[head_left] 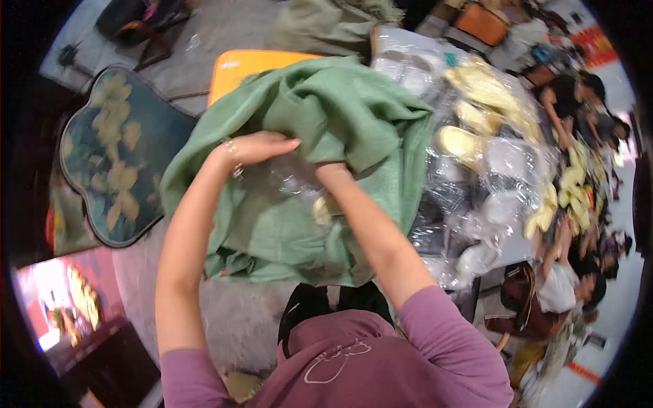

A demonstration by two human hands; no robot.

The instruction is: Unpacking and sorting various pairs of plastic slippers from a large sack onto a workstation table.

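Observation:
A large green woven sack [272,231] lies spread in front of me, its mouth gaping and its far side folded up. At the mouth, my left hand [264,146] has its fingers stretched out flat against the inner side of the fold, gripping nothing that I can see. My right hand reaches in under the hanging cloth; only its wrist [332,171] shows and the fingers are hidden. Inside the sack, beside my right forearm, lie a clear plastic wrapping [294,178] and a small pale yellow piece [322,211].
Right of the sack, a table [518,253] bears a heap of plastic-wrapped slippers [459,144] in yellow, white and grey. A yellow-orange board [235,68] shows behind the sack. A flower-patterned chair back [115,156] stands left. Several people [568,289] sit along the far right.

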